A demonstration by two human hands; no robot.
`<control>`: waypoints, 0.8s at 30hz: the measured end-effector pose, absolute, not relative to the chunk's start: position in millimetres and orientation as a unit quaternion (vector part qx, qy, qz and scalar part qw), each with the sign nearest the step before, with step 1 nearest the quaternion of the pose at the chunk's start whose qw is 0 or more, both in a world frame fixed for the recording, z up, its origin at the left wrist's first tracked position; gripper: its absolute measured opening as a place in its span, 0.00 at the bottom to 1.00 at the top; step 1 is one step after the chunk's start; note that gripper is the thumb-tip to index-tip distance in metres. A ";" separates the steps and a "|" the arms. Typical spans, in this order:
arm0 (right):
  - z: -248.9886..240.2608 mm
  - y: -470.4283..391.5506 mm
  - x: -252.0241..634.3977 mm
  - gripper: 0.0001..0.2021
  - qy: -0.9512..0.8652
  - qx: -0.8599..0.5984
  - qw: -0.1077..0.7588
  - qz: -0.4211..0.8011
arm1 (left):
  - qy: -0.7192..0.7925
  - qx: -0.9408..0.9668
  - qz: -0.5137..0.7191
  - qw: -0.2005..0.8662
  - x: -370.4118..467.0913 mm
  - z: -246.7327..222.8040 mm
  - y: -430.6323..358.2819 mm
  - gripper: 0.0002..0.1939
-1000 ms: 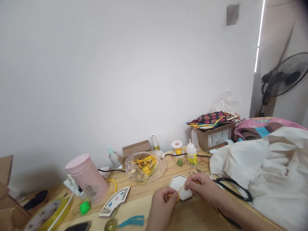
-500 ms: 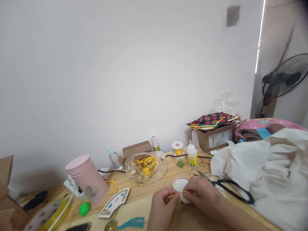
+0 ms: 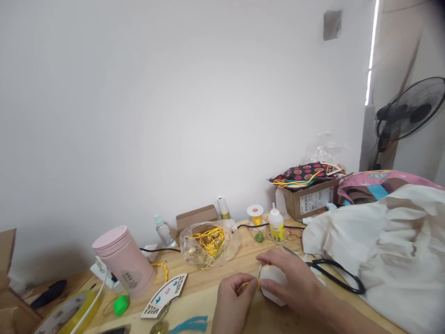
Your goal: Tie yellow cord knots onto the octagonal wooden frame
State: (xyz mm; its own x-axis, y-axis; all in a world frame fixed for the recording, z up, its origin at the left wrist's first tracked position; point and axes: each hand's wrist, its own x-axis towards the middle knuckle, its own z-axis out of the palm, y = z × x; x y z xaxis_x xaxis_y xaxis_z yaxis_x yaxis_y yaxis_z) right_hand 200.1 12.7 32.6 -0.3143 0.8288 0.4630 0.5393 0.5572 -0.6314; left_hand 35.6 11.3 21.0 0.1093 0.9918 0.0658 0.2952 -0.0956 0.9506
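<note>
A yellow cord [image 3: 243, 285] is pinched between the thumb and fingers of my left hand [image 3: 235, 299]. Just to its right, my right hand [image 3: 292, 283] grips a white hexagonal piece [image 3: 273, 279], thumb across its face and fingers over the upper edge. The cord meets the left edge of this piece, close to my left fingertips. To the left lies a fan-shaped wooden piece [image 3: 165, 296] with small coloured patches, and a blue tassel [image 3: 189, 324] rests below it. The black-handled scissors [image 3: 342, 277] lie right of my right hand, their blades partly hidden.
Along the back stand a pink canister [image 3: 123, 260], a spray bottle [image 3: 163, 230], a plastic bag of yellow cords [image 3: 210, 241], a thread spool [image 3: 256, 215] and a glue bottle [image 3: 276, 226]. White cloth [image 3: 396, 246] covers the right side. Yellow tape [image 3: 74, 313] sits at the front left.
My right hand has left the cord and now holds the hexagonal piece, which is tilted and nearer my left fingers. My left hand keeps its pinch on the cord. The view has shifted slightly.
</note>
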 end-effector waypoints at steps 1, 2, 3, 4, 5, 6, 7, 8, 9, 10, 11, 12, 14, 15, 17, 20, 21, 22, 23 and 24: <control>29.8 11.3 197.7 0.15 -0.796 -0.425 0.387 0.191 | 0.522 0.616 0.413 0.421 35.9 21.5 11.1 0.09; 27.3 10.2 195.6 0.15 -0.801 -0.422 0.375 0.199 | 0.520 0.619 0.411 0.421 36.2 21.7 10.9 0.09; 25.4 9.6 194.1 0.13 -0.806 -0.424 0.360 0.204 | 0.517 0.623 0.409 0.422 36.4 21.7 10.7 0.09; 24.3 9.5 193.1 0.11 -0.810 -0.428 0.344 0.206 | 0.513 0.628 0.406 0.422 36.6 21.4 10.6 0.09; 24.0 9.9 192.9 0.09 -0.815 -0.430 0.330 0.206 | 0.509 0.633 0.402 0.422 36.8 20.9 10.5 0.09; 24.3 10.8 193.3 0.07 -0.821 -0.428 0.319 0.204 | 0.507 0.637 0.399 0.421 37.1 20.3 10.5 0.10; 25.1 12.0 194.1 0.07 -0.827 -0.424 0.311 0.199 | 0.508 0.641 0.394 0.419 37.4 19.6 10.5 0.10; 26.2 13.3 195.2 0.07 -0.830 -0.423 0.308 0.194 | 0.511 0.644 0.389 0.416 37.8 19.0 10.4 0.11; 27.1 14.6 196.4 0.08 -0.830 -0.425 0.306 0.190 | 0.513 0.646 0.385 0.413 38.2 18.7 10.2 0.11; 27.9 15.6 197.4 0.08 -0.828 -0.433 0.304 0.186 | 0.515 0.648 0.379 0.413 38.7 18.6 9.9 0.12; 28.3 16.3 198.1 0.08 -0.822 -0.446 0.303 0.182 | 0.515 0.650 0.374 0.416 39.2 18.7 9.6 0.12; 28.2 16.7 198.5 0.08 -0.815 -0.462 0.302 0.175 | 0.513 0.651 0.370 0.420 39.7 18.9 9.2 0.11; 27.0 16.9 198.0 0.11 -0.803 -0.492 0.297 0.160 | 0.510 0.654 0.362 0.427 40.2 19.7 8.5 0.11; 26.1 17.1 197.2 0.13 -0.796 -0.505 0.294 0.160 | 0.510 0.654 0.360 0.427 40.2 20.0 8.3 0.11; 24.2 18.2 195.3 0.16 -0.773 -0.521 0.305 0.196 | 0.515 0.654 0.359 0.423 39.8 20.4 8.3 0.10; 23.8 21.0 192.6 0.16 -0.698 -0.498 0.367 0.361 | 0.529 0.649 0.357 0.414 38.6 20.6 8.9 0.10; 24.6 21.5 192.0 0.15 -0.663 -0.477 0.382 0.432 | 0.533 0.645 0.357 0.414 38.2 20.5 9.2 0.10; 25.8 21.5 191.6 0.14 -0.628 -0.454 0.389 0.499 | 0.537 0.641 0.359 0.415 37.8 20.5 9.5 0.10; 27.2 20.9 191.4 0.14 -0.596 -0.429 0.390 0.556 | 0.538 0.636 0.362 0.418 37.4 20.5 9.8 0.10; 28.6 19.8 191.4 0.14 -0.569 -0.408 0.385 0.601 | 0.536 0.633 0.367 0.421 37.2 20.6 10.0 0.11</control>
State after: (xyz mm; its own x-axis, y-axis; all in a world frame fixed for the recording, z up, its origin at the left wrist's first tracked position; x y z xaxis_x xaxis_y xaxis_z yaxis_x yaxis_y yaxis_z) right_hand 191.4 19.8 28.6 -0.3710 0.9272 -0.0516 0.0012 -0.0550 -0.9985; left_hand 37.2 10.0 20.6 0.1555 0.9877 0.0136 0.3696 -0.0709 0.9265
